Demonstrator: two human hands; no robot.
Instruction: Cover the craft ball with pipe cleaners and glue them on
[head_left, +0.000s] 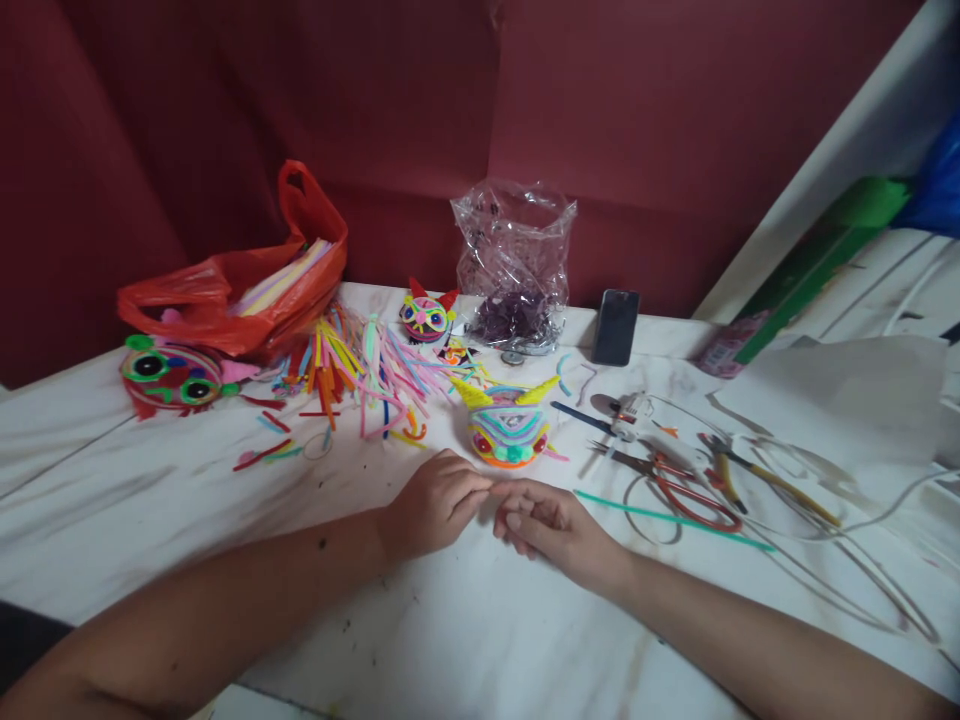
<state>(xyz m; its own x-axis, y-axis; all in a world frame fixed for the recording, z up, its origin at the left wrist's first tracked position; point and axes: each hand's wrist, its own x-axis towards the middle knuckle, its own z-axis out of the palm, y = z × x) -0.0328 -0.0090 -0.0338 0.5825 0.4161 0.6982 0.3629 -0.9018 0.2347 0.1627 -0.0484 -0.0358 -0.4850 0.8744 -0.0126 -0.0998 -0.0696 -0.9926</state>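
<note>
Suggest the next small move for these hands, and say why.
Perhaps the left hand should steady the horned figure: it sits just beyond where that hand and the right hand appear to meet, and neither grips it. I can't tell whether either pinches something tiny.

A craft workspace — scissors, pliers and fuzzy stems show it.

The far side is closed off by a dark red backdrop. Before it, a clear plastic bag with dark purple contents is stood upright, and to its right a dark-screened phone is placed. On the far left, a red plastic bag is set down. On the far right, a long green box is seen, with a blue object cut off beyond it.
</note>
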